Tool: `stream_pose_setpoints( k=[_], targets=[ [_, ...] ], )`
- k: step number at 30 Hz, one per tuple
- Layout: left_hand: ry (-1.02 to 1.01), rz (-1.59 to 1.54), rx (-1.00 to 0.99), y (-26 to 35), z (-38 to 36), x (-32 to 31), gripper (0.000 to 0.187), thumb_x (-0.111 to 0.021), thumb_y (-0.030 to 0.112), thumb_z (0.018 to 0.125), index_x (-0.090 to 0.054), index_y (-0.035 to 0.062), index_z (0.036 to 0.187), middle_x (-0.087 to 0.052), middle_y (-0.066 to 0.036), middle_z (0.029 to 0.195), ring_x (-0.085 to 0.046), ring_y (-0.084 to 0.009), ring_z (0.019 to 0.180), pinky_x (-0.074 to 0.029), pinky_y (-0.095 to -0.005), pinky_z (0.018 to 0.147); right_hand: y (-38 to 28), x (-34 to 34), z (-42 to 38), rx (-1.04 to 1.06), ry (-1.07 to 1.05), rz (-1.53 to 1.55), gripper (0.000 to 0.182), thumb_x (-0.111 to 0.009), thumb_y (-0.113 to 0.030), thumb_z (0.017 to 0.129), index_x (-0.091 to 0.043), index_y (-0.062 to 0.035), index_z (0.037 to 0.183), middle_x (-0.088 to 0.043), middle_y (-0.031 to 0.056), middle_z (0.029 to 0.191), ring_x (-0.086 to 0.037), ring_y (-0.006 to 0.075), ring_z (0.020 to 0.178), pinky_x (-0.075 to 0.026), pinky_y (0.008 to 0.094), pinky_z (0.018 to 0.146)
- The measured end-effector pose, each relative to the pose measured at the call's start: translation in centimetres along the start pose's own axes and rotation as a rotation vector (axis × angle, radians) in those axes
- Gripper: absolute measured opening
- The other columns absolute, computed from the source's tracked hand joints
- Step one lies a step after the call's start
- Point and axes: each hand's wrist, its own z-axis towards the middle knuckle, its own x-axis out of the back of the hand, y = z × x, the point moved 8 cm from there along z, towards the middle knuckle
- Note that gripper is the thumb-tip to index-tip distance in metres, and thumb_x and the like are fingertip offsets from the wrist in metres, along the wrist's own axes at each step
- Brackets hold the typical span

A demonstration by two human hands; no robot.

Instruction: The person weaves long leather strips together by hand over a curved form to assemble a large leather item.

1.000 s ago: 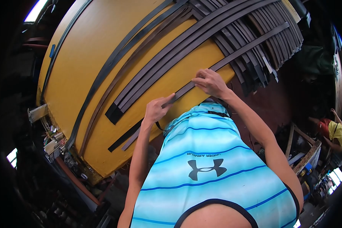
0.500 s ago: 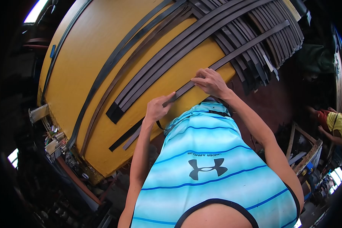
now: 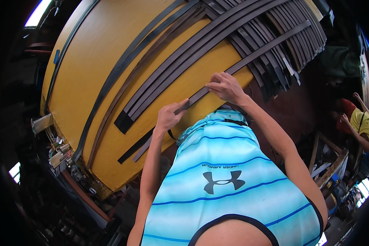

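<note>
A long dark leather-like strap [image 3: 198,95] runs diagonally along the near edge of the yellow table [image 3: 217,61]. My left hand [image 3: 168,117] is closed on its lower part, with the index finger stretched along it. Farther up, my right hand [image 3: 226,87] pinches the same strap between thumb and fingers. Its far end rests across a row of other straps. Below my left wrist, a black strap end and a greyish one stick out side by side at the table edge; my forearm hides part of them.
Several dark straps [image 3: 168,67] lie lengthwise beyond my hands. A dense row of straps [image 3: 297,45] overhangs the table's right end. Metal fittings [image 3: 43,122] sit at the left corner. Another person [image 3: 361,125] is at the far right, beyond a wooden frame [image 3: 330,168].
My hands and the strap have barely moved; the strap's far end sits slightly lower and to the left. The person at the far right has raised an arm.
</note>
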Motion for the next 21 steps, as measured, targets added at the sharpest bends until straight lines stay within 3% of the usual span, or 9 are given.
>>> stream_pose_setpoints(
  k=[11, 14, 16, 17, 19, 20, 21],
  targets=[
    [0.028, 0.082, -0.063, -0.2, 0.0, -0.4, 0.049, -0.071, 0.018, 0.083, -0.067, 0.0236, 0.131, -0.072, -0.013, 0.093, -0.068, -0.0301, 0.082, -0.053, -0.0370, 0.075, -0.5, -0.1, -0.1, -0.023, -0.005, -0.024, 0.017, -0.073, -0.016, 0.083, -0.073, -0.0129, 0.100, -0.061, 0.0054, 0.094, -0.061, 0.0249, 0.092, -0.049, 0.0375, 0.081],
    [0.053, 0.086, -0.098, 0.0, 0.1, -0.2, 0.050, -0.073, 0.017, 0.082, -0.067, 0.0225, 0.131, -0.072, -0.013, 0.091, -0.067, -0.0304, 0.080, -0.052, -0.0371, 0.074, -1.2, -0.6, -0.8, -0.041, 0.009, -0.088, 0.026, -0.071, -0.015, 0.086, -0.070, -0.0138, 0.111, -0.062, 0.0072, 0.104, -0.061, 0.0256, 0.097, -0.049, 0.0381, 0.084],
    [0.054, 0.083, -0.104, 0.0, 0.0, -0.2, 0.049, -0.073, 0.017, 0.082, -0.068, 0.0223, 0.131, -0.072, -0.014, 0.093, -0.068, -0.0308, 0.081, -0.052, -0.0372, 0.075, -1.5, -1.4, -1.5, -0.108, 0.003, -0.148, 0.038, -0.071, -0.018, 0.087, -0.066, -0.0155, 0.125, -0.059, 0.0101, 0.127, -0.059, 0.0273, 0.114, -0.047, 0.0406, 0.098],
    [0.064, 0.061, -0.114, 0.1, -0.1, -0.2, 0.049, -0.073, 0.017, 0.082, -0.068, 0.0223, 0.131, -0.073, -0.014, 0.095, -0.068, -0.0311, 0.082, -0.053, -0.0372, 0.075, -2.1, -2.0, -2.0, -0.111, -0.001, -0.145, 0.038, -0.071, -0.018, 0.087, -0.066, -0.0155, 0.125, -0.059, 0.0101, 0.127, -0.059, 0.0273, 0.114, -0.047, 0.0406, 0.098],
    [0.079, 0.036, -0.123, 0.4, 0.1, 0.1, 0.049, -0.073, 0.018, 0.082, -0.068, 0.0222, 0.130, -0.073, -0.014, 0.096, -0.068, -0.0313, 0.084, -0.053, -0.0372, 0.076, -3.8, -3.4, -2.5, -0.069, -0.030, -0.122, 0.053, -0.069, -0.027, 0.091, -0.056, -0.0199, 0.142, -0.043, 0.0100, 0.153, -0.042, 0.0281, 0.140, -0.032, 0.0451, 0.118],
    [0.058, 0.054, -0.099, 0.3, 0.2, 0.0, 0.048, -0.073, 0.018, 0.083, -0.068, 0.0224, 0.130, -0.073, -0.014, 0.098, -0.068, -0.0313, 0.086, -0.053, -0.0369, 0.077, -4.7, -4.2, -2.7, -0.067, -0.033, -0.122, 0.053, -0.069, -0.027, 0.091, -0.056, -0.0199, 0.142, -0.043, 0.0100, 0.153, -0.042, 0.0281, 0.140, -0.032, 0.0451, 0.118],
    [0.033, 0.071, -0.074, 0.1, 0.1, -0.2, 0.047, -0.073, 0.019, 0.083, -0.068, 0.0226, 0.130, -0.073, -0.013, 0.099, -0.068, -0.0312, 0.087, -0.053, -0.0366, 0.078, -5.9, -5.5, -3.0, -0.056, -0.086, -0.104, 0.058, -0.066, -0.033, 0.093, -0.049, -0.0222, 0.147, -0.037, 0.0086, 0.158, -0.031, 0.0269, 0.147, -0.022, 0.0463, 0.122]
  ],
)
